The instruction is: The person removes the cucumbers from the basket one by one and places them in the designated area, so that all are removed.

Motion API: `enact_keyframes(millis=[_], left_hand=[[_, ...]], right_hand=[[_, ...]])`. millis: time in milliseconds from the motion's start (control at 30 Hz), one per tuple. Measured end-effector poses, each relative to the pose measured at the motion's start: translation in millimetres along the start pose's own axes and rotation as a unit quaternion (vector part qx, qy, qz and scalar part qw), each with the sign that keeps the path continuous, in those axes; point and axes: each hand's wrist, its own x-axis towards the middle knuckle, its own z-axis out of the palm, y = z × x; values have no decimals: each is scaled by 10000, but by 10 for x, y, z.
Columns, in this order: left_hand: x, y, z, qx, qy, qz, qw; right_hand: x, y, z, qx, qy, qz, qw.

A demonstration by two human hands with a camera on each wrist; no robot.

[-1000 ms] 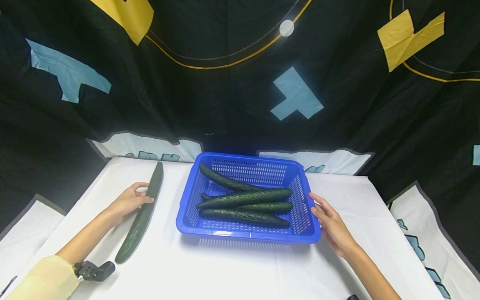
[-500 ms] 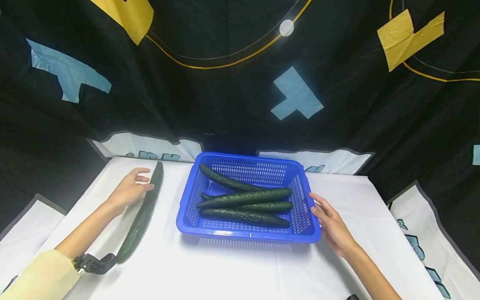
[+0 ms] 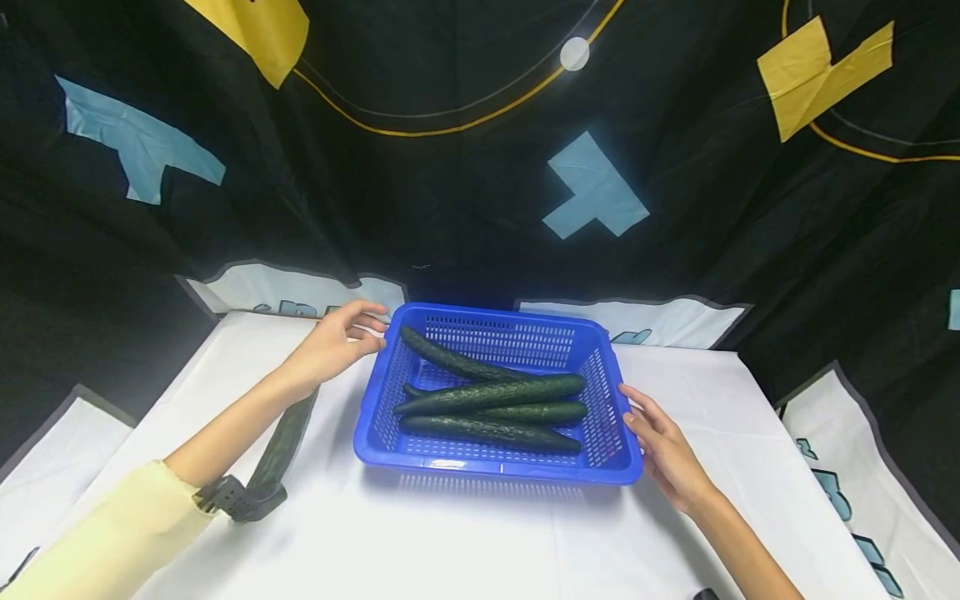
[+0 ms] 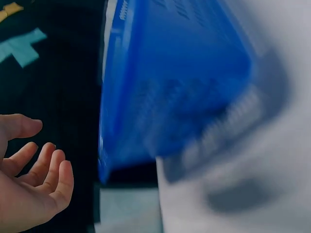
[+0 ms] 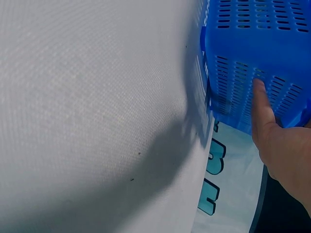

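Observation:
A blue perforated plastic basket (image 3: 498,478) sits mid-table in the head view, with several long dark green cucumbers (image 3: 491,394) lying inside it. Another cucumber (image 3: 283,446) lies on the table to its left, partly hidden under the left forearm. Close to the basket's far left corner is my left hand (image 3: 333,343), fingers loosely bent and holding nothing; the left wrist view shows a gap between hand and basket. At the basket's right wall my right hand (image 3: 667,454) rests with extended fingers against the outside. In the right wrist view, one straight finger (image 5: 260,99) touches the slotted wall.
A white cloth (image 3: 465,546) covers the table. Behind it hangs a black curtain (image 3: 450,217) with yellow and light blue shapes. The left wrist wears a black strapped device (image 3: 243,500). A small dark object (image 3: 706,594) shows at the bottom edge.
My left hand has left the lone cucumber and moved right and away from me to the basket's far left corner. The cucumber stays on the table. My right hand has not moved.

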Motion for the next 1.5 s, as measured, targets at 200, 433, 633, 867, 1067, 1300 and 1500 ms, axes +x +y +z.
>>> enact_keyframes(millis=[200, 433, 633, 867, 1067, 1300, 1500], left_hand=[[195, 210, 235, -252, -459, 334, 9981], [434, 367, 486, -471, -1015, 382, 9930], [612, 462, 691, -369, -1427, 401, 9883], [789, 519, 870, -367, -2086, 484, 9761], [906, 495, 1043, -462, -2494, 266, 9669], [1016, 450, 1199, -221, -3278, -58, 9445], [1094, 389, 1289, -183, -3598, -168, 9327]], right_hand=[[5, -7, 7, 13, -11, -17, 10000], [-4, -20, 27, 32, -37, -46, 10000], [-5, -16, 27, -3, 12, 24, 10000], [-2, 5, -5, 5, -1, -8, 10000], [1, 3, -1, -39, -23, -18, 10000], [-5, -17, 11, -50, 30, 39, 10000], [-4, -19, 6, 5, -17, -4, 10000]])
